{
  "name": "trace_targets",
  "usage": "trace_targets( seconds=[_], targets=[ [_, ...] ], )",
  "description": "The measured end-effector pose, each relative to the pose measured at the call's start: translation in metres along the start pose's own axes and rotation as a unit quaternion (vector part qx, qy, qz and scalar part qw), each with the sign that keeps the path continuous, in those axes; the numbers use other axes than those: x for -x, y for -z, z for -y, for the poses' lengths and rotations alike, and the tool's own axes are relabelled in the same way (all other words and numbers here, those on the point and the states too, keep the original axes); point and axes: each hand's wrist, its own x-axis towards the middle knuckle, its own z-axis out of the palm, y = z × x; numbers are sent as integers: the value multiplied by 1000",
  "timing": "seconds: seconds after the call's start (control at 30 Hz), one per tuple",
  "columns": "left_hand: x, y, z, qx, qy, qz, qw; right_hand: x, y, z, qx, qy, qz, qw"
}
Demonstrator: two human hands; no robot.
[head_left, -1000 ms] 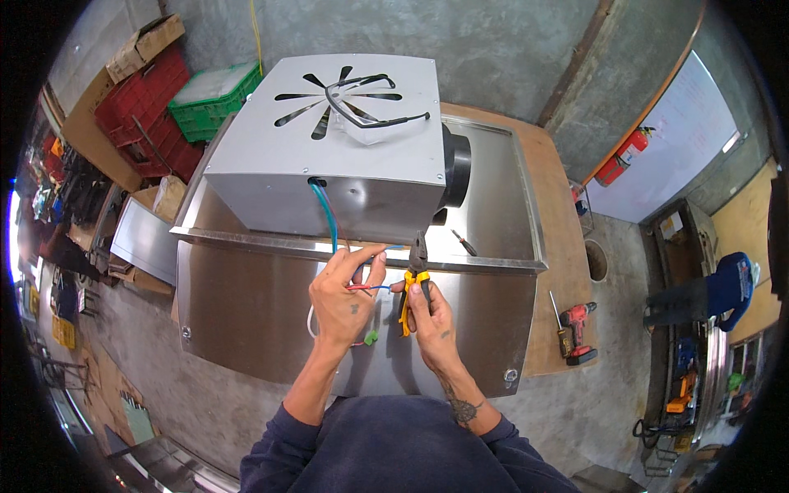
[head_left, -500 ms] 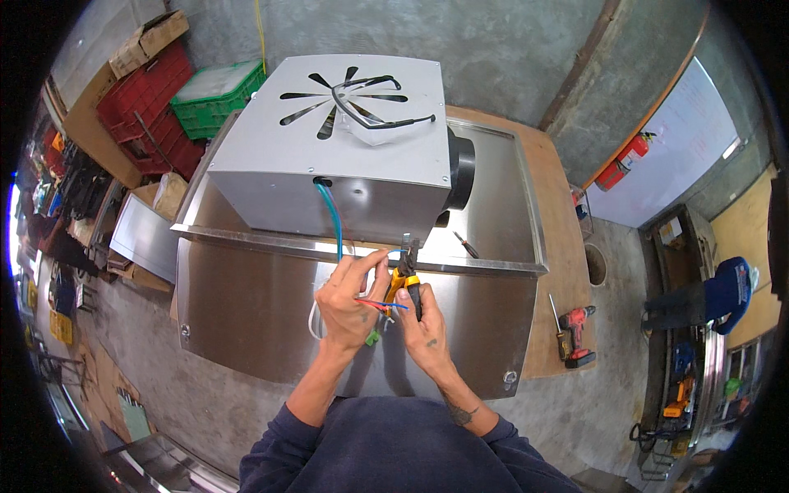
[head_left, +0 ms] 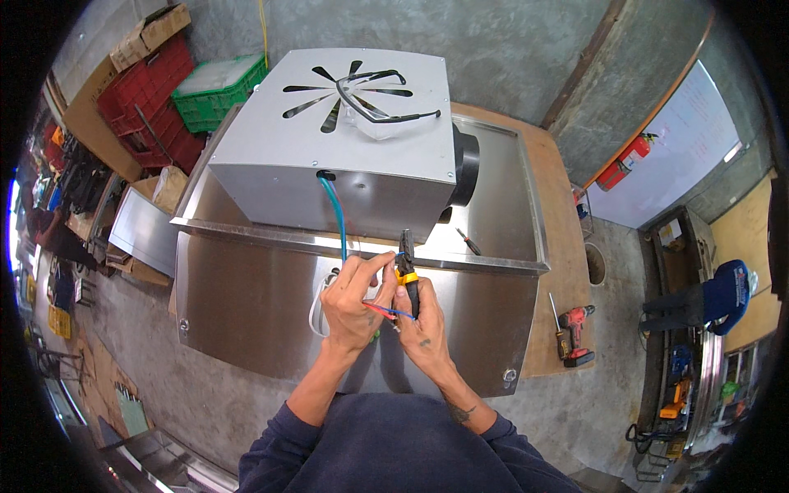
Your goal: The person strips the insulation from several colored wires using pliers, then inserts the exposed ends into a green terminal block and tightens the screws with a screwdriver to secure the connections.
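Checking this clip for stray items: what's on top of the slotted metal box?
A pair of safety glasses lies on the metal box, overlapping some of its slots. What is directly beneath the glasses' dark parts cannot be seen.

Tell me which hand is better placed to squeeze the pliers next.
Probably the right: the right hand holds the yellow-and-black pliers by the handles, while the left hand is occupied holding thin wires.
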Motion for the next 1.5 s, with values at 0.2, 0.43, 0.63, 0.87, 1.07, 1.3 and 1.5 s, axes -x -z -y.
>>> trace_targets(
  seconds=[0.2,0.43,0.63,0.87,1.07,1.3,1.5],
  targets=[
    [-8,7,-11,55,38,24,998,1,-3,-7,67,97,-30,993],
    [-5,7,-5,91,45,19,995,3,-4,-2,80,119,-24,989],
    [-3,8,-3,98,41,18,994,5,-3,2,54,77,2,996],
    [-3,9,-2,101,44,23,994,3,-3,7,50,97,-8,994],
    [-3,10,-2,96,43,22,994,2,-4,5,55,96,1,994],
    [-3,9,1,92,30,23,995,2,-3,5,52,75,9,996],
    [-5,11,2,82,16,39,996,2,-2,4,47,61,16,997]
  ],
)
